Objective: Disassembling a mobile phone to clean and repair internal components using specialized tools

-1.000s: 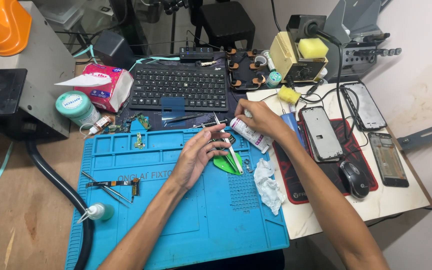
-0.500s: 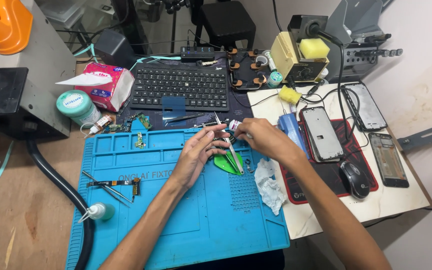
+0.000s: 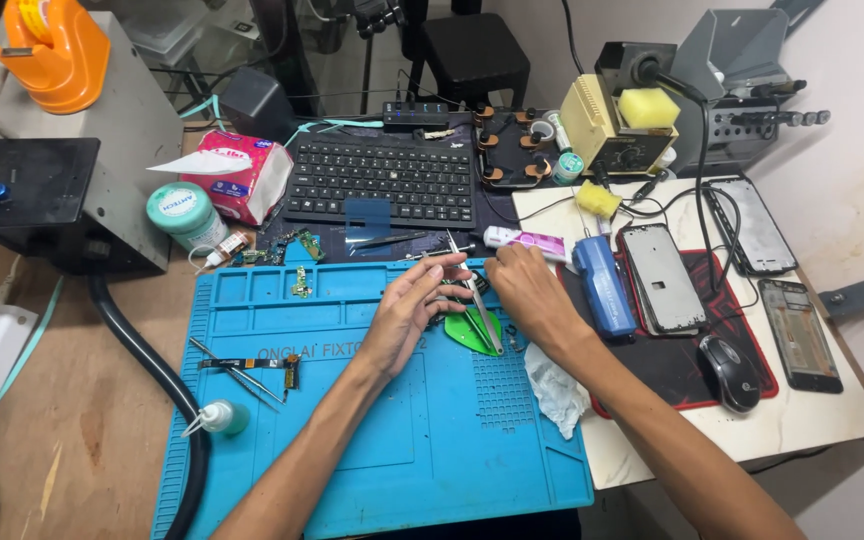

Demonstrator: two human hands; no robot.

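My left hand (image 3: 407,315) reaches across the blue work mat (image 3: 352,450). Its fingertips pinch the middle of a pair of metal tweezers (image 3: 485,320), whose points rest on a green plastic pick (image 3: 467,335). My right hand (image 3: 532,295) meets it from the right, with curled fingertips touching a small dark part beside the tweezers and nothing gripped. A white tube with a pink label (image 3: 530,243) lies just beyond the right hand, on the table.
A crumpled tissue (image 3: 557,390) and blue hand tool (image 3: 602,285) lie near my right wrist. Phone frames (image 3: 662,275), a mouse (image 3: 730,372), keyboard (image 3: 387,180), soldering station (image 3: 612,125), small bottle (image 3: 220,418), circuit strip (image 3: 252,364) and black hose (image 3: 142,355) surround the mat.
My right hand held the white tube above the mat; it has set the tube down on the table and moved its fingers to the tweezers. The left hand barely moved.
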